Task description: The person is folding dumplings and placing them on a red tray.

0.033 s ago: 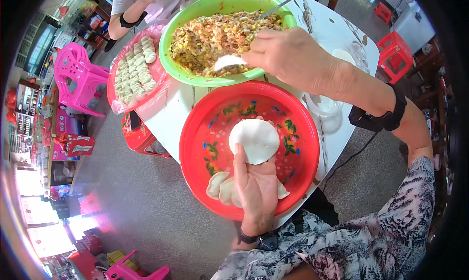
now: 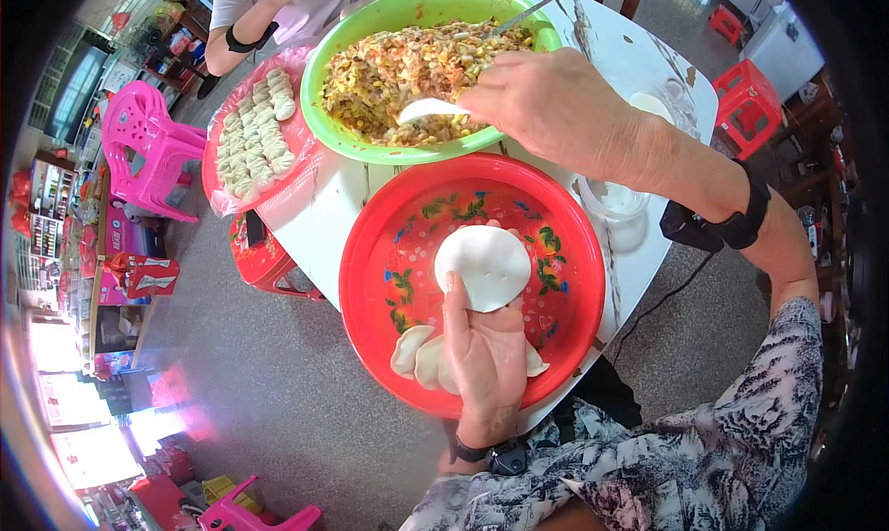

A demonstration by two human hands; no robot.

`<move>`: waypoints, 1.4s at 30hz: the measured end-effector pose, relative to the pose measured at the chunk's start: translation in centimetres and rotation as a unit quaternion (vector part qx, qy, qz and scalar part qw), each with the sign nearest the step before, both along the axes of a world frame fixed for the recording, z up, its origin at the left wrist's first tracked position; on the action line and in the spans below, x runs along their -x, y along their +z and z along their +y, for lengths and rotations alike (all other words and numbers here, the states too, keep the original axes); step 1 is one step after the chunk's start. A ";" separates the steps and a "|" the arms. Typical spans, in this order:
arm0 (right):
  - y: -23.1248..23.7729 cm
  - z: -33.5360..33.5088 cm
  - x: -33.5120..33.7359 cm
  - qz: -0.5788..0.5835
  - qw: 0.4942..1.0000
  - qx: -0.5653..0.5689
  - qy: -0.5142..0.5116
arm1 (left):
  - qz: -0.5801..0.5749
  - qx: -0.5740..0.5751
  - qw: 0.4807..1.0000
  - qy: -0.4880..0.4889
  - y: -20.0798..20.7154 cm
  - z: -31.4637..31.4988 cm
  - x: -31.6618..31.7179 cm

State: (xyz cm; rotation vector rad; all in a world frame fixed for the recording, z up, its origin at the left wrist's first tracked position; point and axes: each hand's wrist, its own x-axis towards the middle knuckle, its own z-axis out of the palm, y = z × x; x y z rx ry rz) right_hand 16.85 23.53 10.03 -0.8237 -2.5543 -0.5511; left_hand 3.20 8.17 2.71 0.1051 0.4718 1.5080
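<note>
My left hand (image 2: pixel 489 360) holds a round white dumpling wrapper (image 2: pixel 482 264) over the red basin (image 2: pixel 356 281), the thumb on its face and the palm up. Several folded dumplings (image 2: pixel 411 350) lie in the basin, partly hidden behind that hand. Above the near side of the green basin (image 2: pixel 315 114), my right hand (image 2: pixel 556 110) grips a white spoon (image 2: pixel 428 109) by its handle, which the fingers hide. The spoon's bowl is at the chopped, mixed filling (image 2: pixel 398 68); I cannot tell whether it touches it.
Shaped dumplings (image 2: pixel 255 142) fill a pink-covered tray at the left. A metal utensil (image 2: pixel 528 14) leans in the filling. A clear container (image 2: pixel 616 200) stands under my right forearm. Another person's arm (image 2: pixel 259 31) is across the table. Pink chair (image 2: pixel 143 147) and red stool (image 2: pixel 748 105) flank the table.
My right hand and the spoon have shifted slightly to the left, and the spoon's bowl has tilted a little. My left hand and the wrapper have stayed nearly still.
</note>
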 end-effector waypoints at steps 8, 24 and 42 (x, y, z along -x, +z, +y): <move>0.1 0.3 0.4 0.172 0.964 0.201 -0.010 | -0.003 -0.005 1.000 -0.020 0.0 -0.2 -0.1; -2.5 3.3 5.6 -0.012 0.993 0.072 -0.092 | 0.003 -0.011 0.999 -0.032 -0.2 -0.4 -0.3; -1.9 4.5 4.0 0.005 0.992 0.117 -0.042 | 0.003 0.001 0.999 -0.039 -0.2 -0.3 -0.5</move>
